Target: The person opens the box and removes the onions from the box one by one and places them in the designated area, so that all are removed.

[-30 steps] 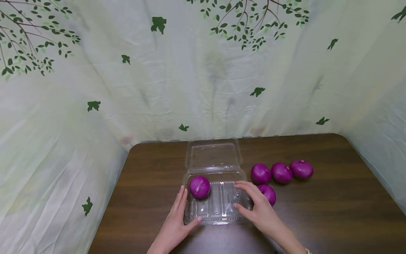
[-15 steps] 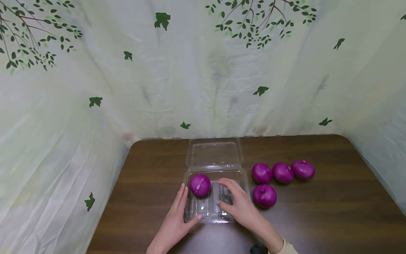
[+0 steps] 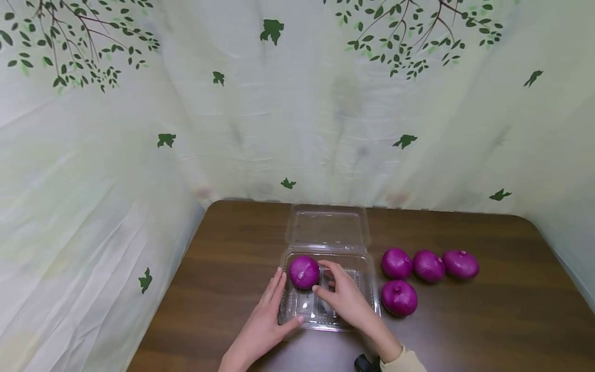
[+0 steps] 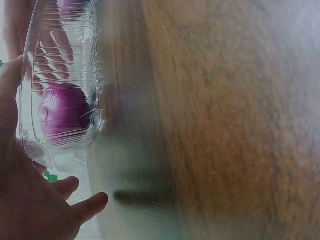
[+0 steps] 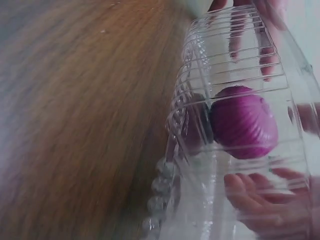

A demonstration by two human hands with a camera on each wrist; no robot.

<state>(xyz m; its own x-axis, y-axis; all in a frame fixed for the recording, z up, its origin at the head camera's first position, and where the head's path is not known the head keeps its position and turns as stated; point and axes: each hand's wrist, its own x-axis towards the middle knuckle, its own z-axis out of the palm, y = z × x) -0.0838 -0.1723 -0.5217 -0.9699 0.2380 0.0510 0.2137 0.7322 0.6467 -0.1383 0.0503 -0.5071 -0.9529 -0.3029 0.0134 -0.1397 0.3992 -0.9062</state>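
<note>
A single purple onion (image 3: 304,272) sits in the left back part of a clear plastic clamshell container (image 3: 297,315), its lid (image 3: 328,227) folded back flat. My left hand (image 3: 262,323) lies along the container's left side, fingers straight, thumb at the front rim. Over the tray is my right hand (image 3: 346,299), fingers loosely bent, index fingertip and thumb close to the onion's right side. Through the clear wall, the right wrist view shows the onion (image 5: 245,122) with the right hand's fingers (image 5: 242,192) apart from it.
Several more purple onions stand on the brown wooden table (image 3: 465,330) to the right: one in front (image 3: 399,298) and a row behind, ending with the rightmost onion (image 3: 461,264). A leaf-patterned white curtain (image 3: 325,129) hangs behind the table.
The right hand has moved left from the container's right edge to beside the onion in it. The left hand and the onions keep their places; the head view has shifted slightly.
</note>
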